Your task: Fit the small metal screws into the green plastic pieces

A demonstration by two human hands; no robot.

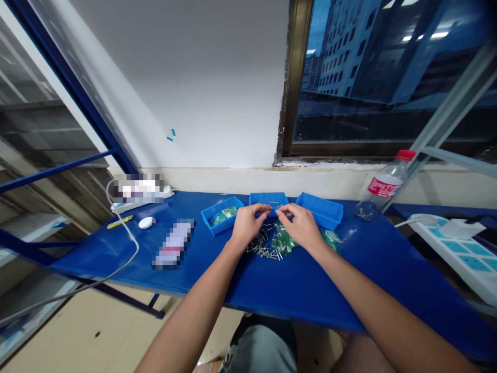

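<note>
My left hand is closed in a pinch, its fingertips at the front of the middle blue bin. Facing it, my right hand pinches in the same way. Thin shiny metal pins show between the two sets of fingertips; which hand grips which pin is too small to tell. Below the hands lies a loose pile of metal pins, some with dark parts. Against the pile, partly under my right hand, are small green clear packets. More green packets lie in the left blue bin.
A third blue bin stands at the right. On the blue table are a red-capped bottle, a blurred flat object, a white oval item, a yellow cutter and a cable. A power strip sits far right.
</note>
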